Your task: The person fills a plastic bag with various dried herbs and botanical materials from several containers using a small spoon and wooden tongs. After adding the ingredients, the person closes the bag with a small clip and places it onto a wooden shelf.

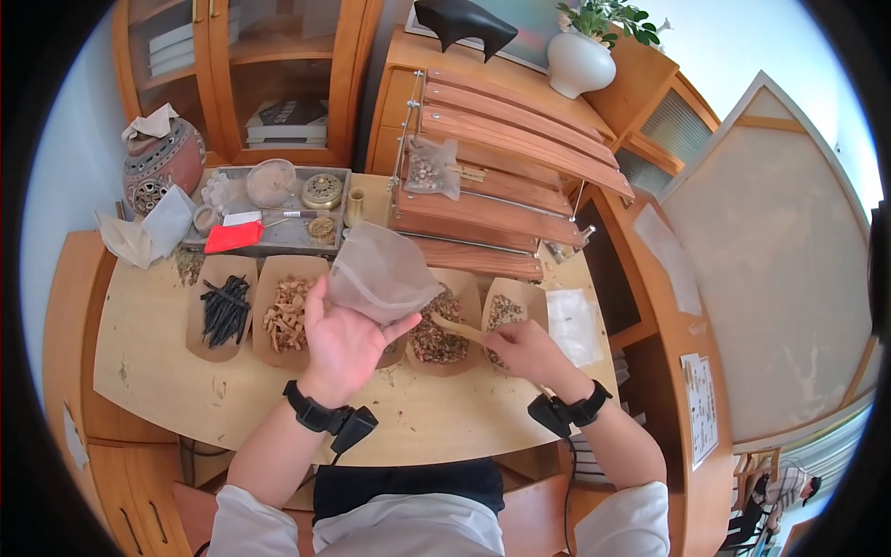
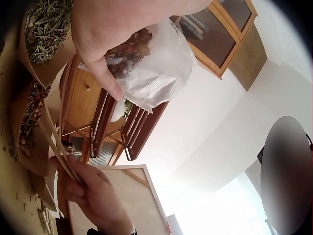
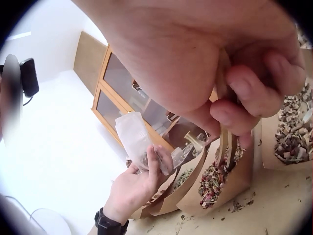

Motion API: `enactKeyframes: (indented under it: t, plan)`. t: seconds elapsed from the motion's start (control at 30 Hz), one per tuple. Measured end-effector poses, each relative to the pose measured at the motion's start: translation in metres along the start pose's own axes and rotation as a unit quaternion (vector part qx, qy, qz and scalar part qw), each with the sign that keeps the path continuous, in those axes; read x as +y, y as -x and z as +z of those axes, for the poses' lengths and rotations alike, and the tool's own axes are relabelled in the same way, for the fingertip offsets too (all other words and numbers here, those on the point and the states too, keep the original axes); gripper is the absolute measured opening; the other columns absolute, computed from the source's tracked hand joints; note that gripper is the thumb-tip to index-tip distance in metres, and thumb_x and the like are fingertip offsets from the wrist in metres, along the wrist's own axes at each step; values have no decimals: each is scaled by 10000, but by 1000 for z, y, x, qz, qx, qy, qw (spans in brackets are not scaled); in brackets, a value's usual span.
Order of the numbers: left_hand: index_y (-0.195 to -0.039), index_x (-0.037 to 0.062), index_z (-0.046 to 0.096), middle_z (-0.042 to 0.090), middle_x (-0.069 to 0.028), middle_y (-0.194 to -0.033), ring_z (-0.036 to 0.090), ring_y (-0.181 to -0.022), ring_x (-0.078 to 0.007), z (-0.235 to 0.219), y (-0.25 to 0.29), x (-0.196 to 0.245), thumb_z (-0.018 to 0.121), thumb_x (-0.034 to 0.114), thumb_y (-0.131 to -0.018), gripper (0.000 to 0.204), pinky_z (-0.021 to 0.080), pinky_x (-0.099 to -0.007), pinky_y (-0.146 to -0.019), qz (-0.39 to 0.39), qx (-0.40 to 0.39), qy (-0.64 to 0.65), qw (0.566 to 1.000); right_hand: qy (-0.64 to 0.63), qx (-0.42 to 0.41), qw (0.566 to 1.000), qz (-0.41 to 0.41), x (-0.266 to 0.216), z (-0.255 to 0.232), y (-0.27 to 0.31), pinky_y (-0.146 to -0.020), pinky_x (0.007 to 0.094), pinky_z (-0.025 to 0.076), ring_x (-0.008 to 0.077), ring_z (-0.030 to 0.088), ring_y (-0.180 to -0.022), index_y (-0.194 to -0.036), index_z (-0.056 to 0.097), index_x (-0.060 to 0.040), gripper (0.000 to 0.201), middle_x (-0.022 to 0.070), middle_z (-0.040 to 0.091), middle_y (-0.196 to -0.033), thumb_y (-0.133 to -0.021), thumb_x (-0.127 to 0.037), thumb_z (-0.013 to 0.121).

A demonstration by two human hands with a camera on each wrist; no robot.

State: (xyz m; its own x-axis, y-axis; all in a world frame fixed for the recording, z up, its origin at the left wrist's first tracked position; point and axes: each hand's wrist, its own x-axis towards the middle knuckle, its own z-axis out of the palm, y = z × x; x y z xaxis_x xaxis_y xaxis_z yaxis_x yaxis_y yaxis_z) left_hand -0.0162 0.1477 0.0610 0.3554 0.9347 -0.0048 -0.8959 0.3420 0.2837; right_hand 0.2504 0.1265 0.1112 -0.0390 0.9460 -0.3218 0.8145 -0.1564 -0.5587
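My left hand [image 1: 345,351], palm turned up, holds a translucent bag [image 1: 380,274] over the paper trays. In the left wrist view, brown dried pieces [image 2: 129,53] lie inside the bag, partly covered by the hand. My right hand [image 1: 538,355] grips a pair of wooden tongs [image 1: 457,328], pinched between thumb and fingers. The tongs' tips reach down into a brown paper tray [image 1: 469,288] of mixed dried petals and herbs [image 3: 211,186]. Under the left hand, a tray of green dried herb [image 2: 46,36] is mostly hidden in the head view.
Other paper trays hold black sticks [image 1: 225,311], tan chips [image 1: 288,316] and pale pieces [image 1: 506,308]. Behind stand a grey tray [image 1: 269,249] with brass vessels and a slatted wooden rack [image 1: 501,139] carrying a filled bag [image 1: 432,167]. Clear plastic bags [image 1: 574,325] lie at right.
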Motion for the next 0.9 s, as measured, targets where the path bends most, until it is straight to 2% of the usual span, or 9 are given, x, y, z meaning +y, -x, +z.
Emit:
enactKeyframes:
  t: [0.03,0.13,0.33,0.43,0.53,0.63,0.67,0.77,0.9]
  plan:
    - [-1530,107,306,391,-156,-1545,407,-1403,-376,-1,0,0,351,579,-995,715,424,-597,-1078,4,0,-4,1000,24,17,1000,-9,-1,0,1,-572,332,468,198,558,-555,-972,732,7,323,112,616,-621,-942,-301,643]
    - [-1527,93,310,391,-165,-1544,408,-1402,-380,-3,-1,1,362,588,-990,732,419,-600,-1084,9,-5,2,1000,39,96,992,-73,-9,2,15,-679,391,555,346,698,-746,-970,757,-48,285,171,714,-784,-921,-311,659]
    - [-1528,91,310,390,-166,-1544,411,-1400,-378,-4,-1,1,362,594,-988,740,418,-601,-1087,9,-6,3,1000,149,164,942,-251,-9,20,38,-611,412,552,332,677,-686,-953,745,-103,150,113,706,-809,-866,-220,710]
    - [-1528,91,307,389,-167,-1544,410,-1400,-377,-2,-1,1,361,594,-988,741,418,-601,-1087,10,-1,-5,1000,223,193,931,-215,-3,28,32,-588,423,546,329,663,-644,-944,729,-114,129,109,683,-782,-857,-207,708]
    - [-1526,92,307,392,-167,-1542,409,-1401,-377,-2,-1,1,360,591,-988,736,420,-602,-1084,10,-2,-4,1000,150,226,937,-218,18,25,17,-592,398,521,325,651,-631,-1009,759,-81,216,145,682,-760,-867,-238,718]
    - [-1521,93,312,396,-166,-1538,410,-1399,-378,-2,-1,2,360,588,-988,729,423,-603,-1079,11,-7,6,1000,94,167,980,-58,9,4,25,-590,404,535,326,676,-667,-950,752,-88,179,129,695,-736,-896,-247,689]
    - [-1519,93,314,398,-166,-1536,410,-1399,-379,-3,-1,2,360,587,-989,726,424,-604,-1078,10,-8,11,1000,79,167,982,-39,8,-3,25,-608,405,531,337,681,-687,-955,758,-73,227,153,691,-723,-914,-277,669]
    - [-1517,94,317,398,-164,-1536,409,-1399,-379,-2,0,1,358,585,-989,722,423,-602,-1079,13,-9,1,1000,84,163,983,-25,21,-9,18,-643,417,534,355,681,-713,-959,755,-64,265,173,688,-738,-918,-303,651]
    - [-1518,96,315,396,-164,-1537,408,-1400,-382,-1,-1,0,359,583,-990,720,429,-602,-1076,9,0,-5,1000,53,86,995,-11,23,-6,3,-653,414,518,351,662,-698,-948,747,-38,308,188,677,-736,-926,-323,634]
